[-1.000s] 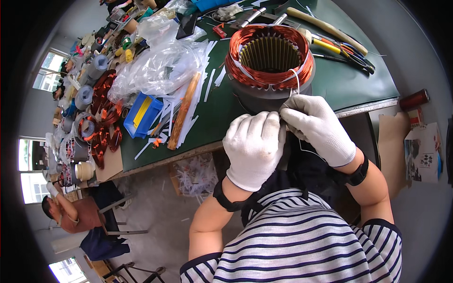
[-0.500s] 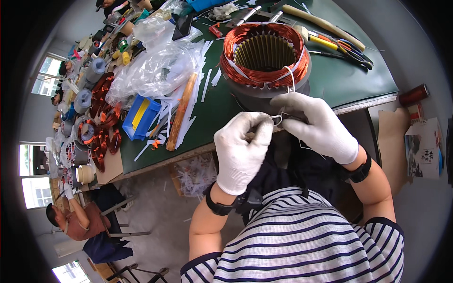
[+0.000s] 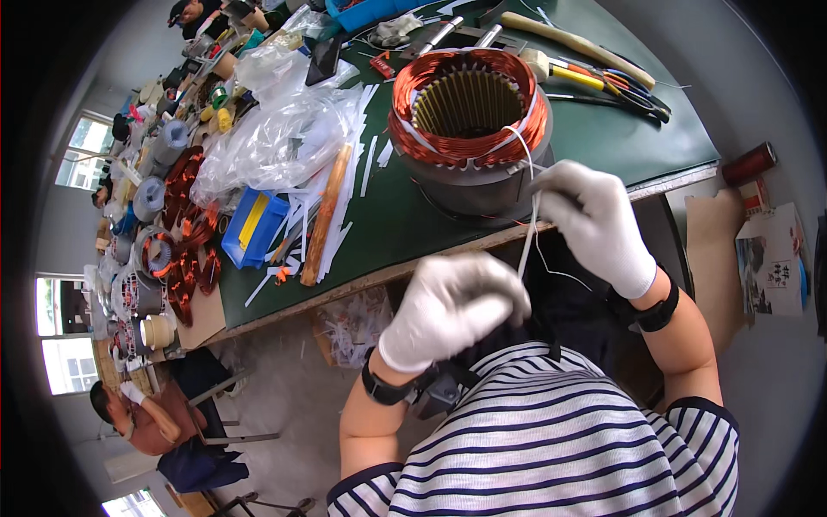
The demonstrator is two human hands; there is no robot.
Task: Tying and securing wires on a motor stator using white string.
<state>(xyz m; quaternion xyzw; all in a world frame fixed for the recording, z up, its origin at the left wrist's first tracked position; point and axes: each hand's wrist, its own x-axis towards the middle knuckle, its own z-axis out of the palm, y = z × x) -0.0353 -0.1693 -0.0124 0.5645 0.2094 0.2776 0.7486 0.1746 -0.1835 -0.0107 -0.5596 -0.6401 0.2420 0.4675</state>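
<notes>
A motor stator point(image 3: 469, 188) with copper windings point(image 3: 413, 131) stands upright near the table's front edge. White lacing cord point(image 3: 526, 247) loops over the winding's near right rim and runs down toward my hands. My right hand point(image 3: 599, 228), in a white glove, is closed on the cord just right of the stator. Lower and to the left, my gloved left hand point(image 3: 455, 312) has curled fingers, a little blurred, with the cord's lower stretch at their tips. A thinner loose end bends away below my right hand. The fingertips' exact grip is partly hidden.
The green table point(image 3: 379, 237) holds a blue bin point(image 3: 255, 228), a wooden stick point(image 3: 327, 215), white paper strips and plastic bags point(image 3: 276, 142). Behind the stator lie a mallet point(image 3: 577, 43) and pliers point(image 3: 633, 93). Another person point(image 3: 159, 414) sits at the far left.
My hands have parted: the left has pulled down toward me, the right slightly up and right. The small cord loop between them is now a straight stretch. The view has shifted slightly.
</notes>
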